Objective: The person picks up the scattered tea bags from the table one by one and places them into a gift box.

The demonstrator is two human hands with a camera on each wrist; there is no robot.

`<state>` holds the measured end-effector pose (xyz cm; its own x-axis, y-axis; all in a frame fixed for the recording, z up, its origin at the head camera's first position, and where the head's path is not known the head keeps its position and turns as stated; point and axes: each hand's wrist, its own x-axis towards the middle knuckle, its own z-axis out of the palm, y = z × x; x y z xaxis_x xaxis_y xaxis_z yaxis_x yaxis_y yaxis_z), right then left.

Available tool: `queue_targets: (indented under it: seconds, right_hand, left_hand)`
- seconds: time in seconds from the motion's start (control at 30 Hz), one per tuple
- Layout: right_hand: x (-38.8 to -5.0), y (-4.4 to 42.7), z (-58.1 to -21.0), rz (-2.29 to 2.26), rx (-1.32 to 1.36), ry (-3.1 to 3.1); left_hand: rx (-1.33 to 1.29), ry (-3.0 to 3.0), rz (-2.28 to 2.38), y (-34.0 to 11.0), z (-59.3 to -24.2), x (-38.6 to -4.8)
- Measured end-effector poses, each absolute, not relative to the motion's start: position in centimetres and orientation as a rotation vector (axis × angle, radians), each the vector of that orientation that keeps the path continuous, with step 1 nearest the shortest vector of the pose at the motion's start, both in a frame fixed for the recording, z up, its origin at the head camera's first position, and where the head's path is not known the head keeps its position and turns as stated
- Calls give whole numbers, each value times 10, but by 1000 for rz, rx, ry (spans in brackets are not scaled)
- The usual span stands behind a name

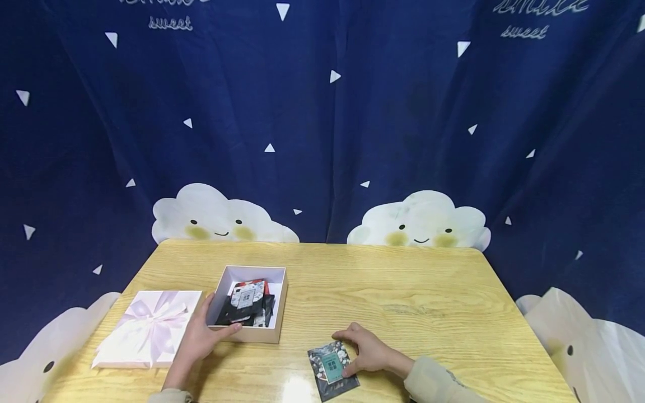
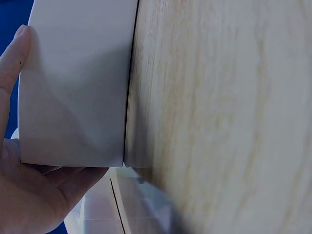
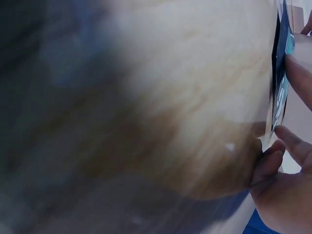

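A pale, open box (image 1: pixel 258 334) stands left of the middle of the table, holding several flat packets (image 1: pixel 248 298) in black, red and floral print. My left hand (image 1: pixel 203 334) grips its near left corner, thumb along the front rim and fingers along the left side. In the left wrist view, the thumb lies by the rim of the box wall (image 2: pixel 78 92). Closer to me, a dark floral packet (image 1: pixel 330 366) with a teal label lies on the table. My right hand (image 1: pixel 370 350) holds it by its right side, thumb on its face and index finger at its top edge.
A white lid (image 1: pixel 126 350) with a lilac ribbon bow (image 1: pixel 153 318) lies left of the box. Everything rests on a wooden table (image 1: pixel 403 296). Behind it hangs a dark blue curtain (image 1: pixel 403 112) with clouds and triangles.
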<state>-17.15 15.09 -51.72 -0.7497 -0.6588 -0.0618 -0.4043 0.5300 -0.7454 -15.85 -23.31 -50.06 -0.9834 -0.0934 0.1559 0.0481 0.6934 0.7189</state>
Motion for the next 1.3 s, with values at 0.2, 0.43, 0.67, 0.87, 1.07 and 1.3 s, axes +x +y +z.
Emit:
queue_targets:
  seconds: [0.2, 0.43, 0.67, 0.87, 1.07, 1.3]
  right_hand:
    - [-170, 148, -516, -1043, -862, 2489]
    - [-166, 145, -515, -1089, -793, 2520]
    - [-166, 144, -512, -1236, -761, 2482]
    - [-168, 146, -511, -1407, -671, 2379]
    - [-174, 149, -506, -1520, -536, 2315]
    - [-171, 147, -480, -1616, -476, 2245]
  left_hand:
    - [33, -2721, -1167, -234, -500, -160]
    - [54, -2736, -1178, -233, -498, -158]
    - [49, -2724, -1167, -233, -500, -157]
    - [50, -2729, -1167, -233, -501, -158]
    - [53, -2730, -1167, -233, -501, -158]
    - [55, -2732, -1169, -234, -500, -159]
